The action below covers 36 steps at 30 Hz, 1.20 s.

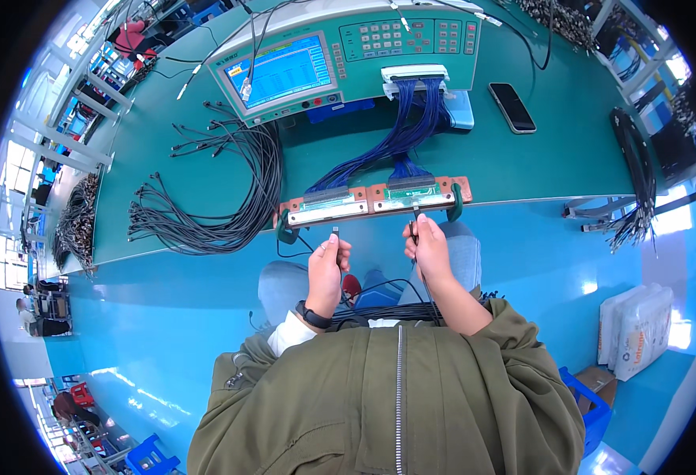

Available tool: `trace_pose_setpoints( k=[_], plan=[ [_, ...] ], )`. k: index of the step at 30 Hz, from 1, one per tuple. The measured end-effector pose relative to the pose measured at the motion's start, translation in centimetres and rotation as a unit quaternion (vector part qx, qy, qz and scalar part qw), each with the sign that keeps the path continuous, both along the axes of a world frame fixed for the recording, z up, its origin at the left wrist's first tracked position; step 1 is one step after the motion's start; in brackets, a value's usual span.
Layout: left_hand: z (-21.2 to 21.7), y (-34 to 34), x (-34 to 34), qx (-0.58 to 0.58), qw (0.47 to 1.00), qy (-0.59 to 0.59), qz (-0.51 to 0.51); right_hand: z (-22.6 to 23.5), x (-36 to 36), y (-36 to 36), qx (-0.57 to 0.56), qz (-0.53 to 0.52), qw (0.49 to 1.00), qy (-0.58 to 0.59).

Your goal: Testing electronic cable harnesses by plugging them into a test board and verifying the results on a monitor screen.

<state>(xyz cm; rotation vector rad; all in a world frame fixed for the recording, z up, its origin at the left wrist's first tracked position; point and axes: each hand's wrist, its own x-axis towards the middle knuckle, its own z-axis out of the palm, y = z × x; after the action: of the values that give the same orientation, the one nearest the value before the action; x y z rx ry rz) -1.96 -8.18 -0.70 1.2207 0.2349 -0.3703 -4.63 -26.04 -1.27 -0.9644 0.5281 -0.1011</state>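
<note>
From where I stand, the person in the olive jacket sits close against the green table [522,178], both hands up at its front edge. The left hand [326,271] has its fingers pinched round a small cable plug [335,230], its tip upright, just short of the left metal strip [328,210] and apart from it. The right hand [430,249] pinches a second cable plug [416,211] right at the other metal strip [395,204]; whether it is seated, I can't tell. Both strips lie along the table's edge, with a green clamp [456,203] at the right end. Blue wires [375,154] run back to a bench tester [403,59] with a lit screen. A curved bundle of black cables [257,186] lies left, a smartphone [512,108] right.
</note>
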Motion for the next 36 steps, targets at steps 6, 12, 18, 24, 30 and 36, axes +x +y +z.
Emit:
trace_pose_setpoints(
  k=[6,12,18,24,30,36],
  plan=[
    [-0.2,0.0,0.4,-0.01,1.0,0.002,0.014,0.3,0.5,0.3,0.052,-0.023,0.998,0.007],
    [-0.4,-0.3,0.8,-0.021,0.999,-0.006,0.04,-0.1,0.5,-2.4,-0.007,0.097,0.995,0.007],
    [0.1,-0.5,1.2,-0.012,0.999,-0.001,0.053,0.9,0.6,-4.2,-0.124,0.196,0.971,0.052],
    [0.1,-0.5,1.7,-0.004,0.998,0.004,0.056,-0.4,-1.2,-5.8,-0.038,0.214,0.975,0.052],
    [0.6,0.0,2.5,0.015,0.999,0.025,0.026,-0.2,-4.3,-7.3,-0.029,0.148,0.985,-0.083],
    [1.7,1.3,2.1,0.098,0.993,0.014,-0.066,3.1,-5.8,-8.0,-0.039,0.057,0.989,-0.129]
  ],
)
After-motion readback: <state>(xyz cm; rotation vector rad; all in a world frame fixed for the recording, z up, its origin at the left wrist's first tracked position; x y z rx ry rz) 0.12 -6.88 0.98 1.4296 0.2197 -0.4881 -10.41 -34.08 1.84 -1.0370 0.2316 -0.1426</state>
